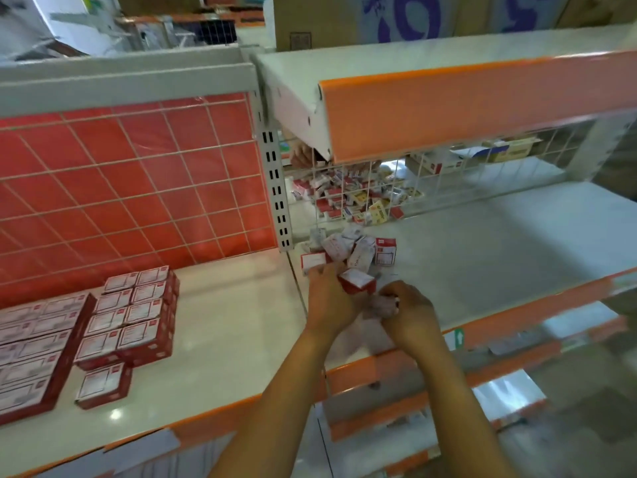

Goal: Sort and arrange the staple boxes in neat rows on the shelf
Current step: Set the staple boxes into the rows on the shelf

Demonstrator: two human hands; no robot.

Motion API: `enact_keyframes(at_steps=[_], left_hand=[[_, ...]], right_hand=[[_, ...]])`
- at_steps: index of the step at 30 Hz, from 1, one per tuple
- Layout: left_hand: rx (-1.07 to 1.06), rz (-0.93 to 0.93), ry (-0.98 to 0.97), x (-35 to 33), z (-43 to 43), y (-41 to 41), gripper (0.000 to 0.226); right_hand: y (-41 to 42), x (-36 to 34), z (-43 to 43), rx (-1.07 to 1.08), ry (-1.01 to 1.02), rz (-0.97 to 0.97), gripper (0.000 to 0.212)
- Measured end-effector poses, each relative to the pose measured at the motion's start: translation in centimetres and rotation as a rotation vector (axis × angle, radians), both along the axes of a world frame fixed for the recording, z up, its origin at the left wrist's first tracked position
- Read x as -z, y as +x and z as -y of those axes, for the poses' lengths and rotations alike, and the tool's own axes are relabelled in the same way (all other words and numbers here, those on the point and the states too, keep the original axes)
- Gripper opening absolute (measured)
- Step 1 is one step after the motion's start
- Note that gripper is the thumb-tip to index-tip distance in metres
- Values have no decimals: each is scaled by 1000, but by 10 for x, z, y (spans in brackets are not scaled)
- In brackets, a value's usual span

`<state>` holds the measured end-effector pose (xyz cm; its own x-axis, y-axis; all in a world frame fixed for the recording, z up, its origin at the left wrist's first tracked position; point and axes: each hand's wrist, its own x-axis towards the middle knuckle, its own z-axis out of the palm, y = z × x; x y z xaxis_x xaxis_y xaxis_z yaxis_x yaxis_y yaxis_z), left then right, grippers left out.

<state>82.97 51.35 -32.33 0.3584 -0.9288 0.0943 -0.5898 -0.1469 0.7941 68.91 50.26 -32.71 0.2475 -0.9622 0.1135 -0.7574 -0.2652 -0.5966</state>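
Head view: gripped a red-and-white staple box (pixel 358 281) in the left hand (pixel 327 298), fingers curled round its near side, just in front of the loose pile (pixel 348 250) heaped at the left end of the right shelf (pixel 482 270), toward its back edge. Curled the right hand (pixel 412 313) close beside it, fingers bent round a small pale item (pixel 382 307) (too blurred to name). Showed neat rows (pixel 138 312) of boxes on the left shelf (pixel 224 322), nearer its front edge, well apart from the pile.
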Motion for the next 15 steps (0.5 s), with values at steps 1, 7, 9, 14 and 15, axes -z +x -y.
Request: enact_keyframes(at_steps=[1,7,9,14,15], left_hand=[[-19,-6,-15,4,-3,7,65],[-156,-78,-55,-19,-49,51,60],[-199,-147,-89,-23,-69,67,59],[-330,-392,-158,-31,-122,109,57],[-338,-425,-185,-35,-132,117,56]], right_hand=[[2,-4,1,-19,1,-15,34],[32,-37,-7,-47,110,68,38],[49,-49,-18,-84,111,114,37],[96,-67,-51,-200,138,261,36],[106,-69,-57,-220,151,297,37]])
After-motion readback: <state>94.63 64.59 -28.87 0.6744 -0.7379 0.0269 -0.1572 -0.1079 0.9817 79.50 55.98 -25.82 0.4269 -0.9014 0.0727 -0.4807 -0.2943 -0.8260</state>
